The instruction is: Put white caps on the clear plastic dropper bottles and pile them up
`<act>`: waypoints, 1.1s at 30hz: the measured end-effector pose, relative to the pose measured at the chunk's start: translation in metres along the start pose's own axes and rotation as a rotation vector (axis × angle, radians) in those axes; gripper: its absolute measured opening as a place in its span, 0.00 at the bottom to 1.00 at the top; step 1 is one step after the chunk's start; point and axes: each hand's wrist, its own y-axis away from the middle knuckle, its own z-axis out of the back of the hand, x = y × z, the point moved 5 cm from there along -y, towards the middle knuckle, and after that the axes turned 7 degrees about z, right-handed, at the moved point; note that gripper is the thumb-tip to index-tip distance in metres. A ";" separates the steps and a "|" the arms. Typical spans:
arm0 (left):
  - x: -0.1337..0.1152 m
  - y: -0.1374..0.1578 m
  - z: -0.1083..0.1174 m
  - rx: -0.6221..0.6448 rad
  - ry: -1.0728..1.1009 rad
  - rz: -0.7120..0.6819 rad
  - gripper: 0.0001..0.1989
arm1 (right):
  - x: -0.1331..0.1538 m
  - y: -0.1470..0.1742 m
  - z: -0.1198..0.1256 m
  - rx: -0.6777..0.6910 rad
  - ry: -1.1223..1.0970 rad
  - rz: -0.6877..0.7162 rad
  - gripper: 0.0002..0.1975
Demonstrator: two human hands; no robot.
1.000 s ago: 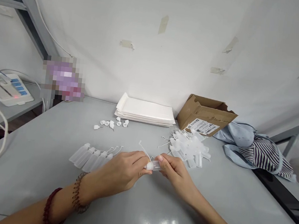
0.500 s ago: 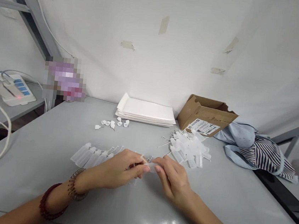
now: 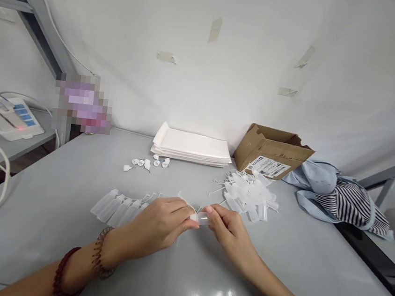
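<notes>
Between my hands, over the middle of the table, is a small translucent plastic tube (image 3: 203,219) with a white end (image 3: 194,217). My left hand (image 3: 165,220) pinches the white end, and a thin white stem rises beside its fingers. The clear end is pinched by my right hand (image 3: 228,226). A row of similar tubes (image 3: 117,209) with thin stems lies left of my left hand, which partly covers it. Beyond my right hand is a loose heap of translucent tubes (image 3: 249,196). Several small white caps (image 3: 147,164) with thin tails lie farther back.
White padded envelopes (image 3: 192,145) are stacked against the wall. An opened cardboard box (image 3: 271,153) stands behind the heap. At right lies a light-blue and striped cloth (image 3: 343,201). A white cable (image 3: 7,170) and a power strip (image 3: 20,117) are at left.
My right fingers have shifted along the tube, so more of its clear end shows. My left hand has turned slightly, its back now more toward me, with a stem visible above it.
</notes>
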 end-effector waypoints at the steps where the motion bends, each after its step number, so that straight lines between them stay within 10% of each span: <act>1: 0.001 0.001 -0.001 0.004 -0.007 0.001 0.15 | -0.001 0.000 0.000 0.013 0.000 -0.010 0.22; 9: 0.012 -0.002 0.004 0.027 0.163 0.163 0.12 | 0.020 0.003 -0.001 -0.030 0.505 0.556 0.13; 13: 0.020 -0.006 0.013 -0.013 0.196 0.252 0.11 | 0.014 0.000 0.006 -0.099 0.707 0.625 0.12; 20: 0.064 -0.002 0.062 -0.222 -0.169 0.618 0.12 | -0.001 -0.013 0.074 -0.598 1.093 0.404 0.13; 26: 0.107 0.019 0.097 -0.057 -0.598 0.879 0.20 | -0.021 -0.018 0.090 -0.441 1.437 -0.029 0.16; 33: 0.136 0.033 0.092 0.127 -0.600 0.925 0.23 | -0.015 -0.014 0.085 -0.381 1.471 -0.124 0.15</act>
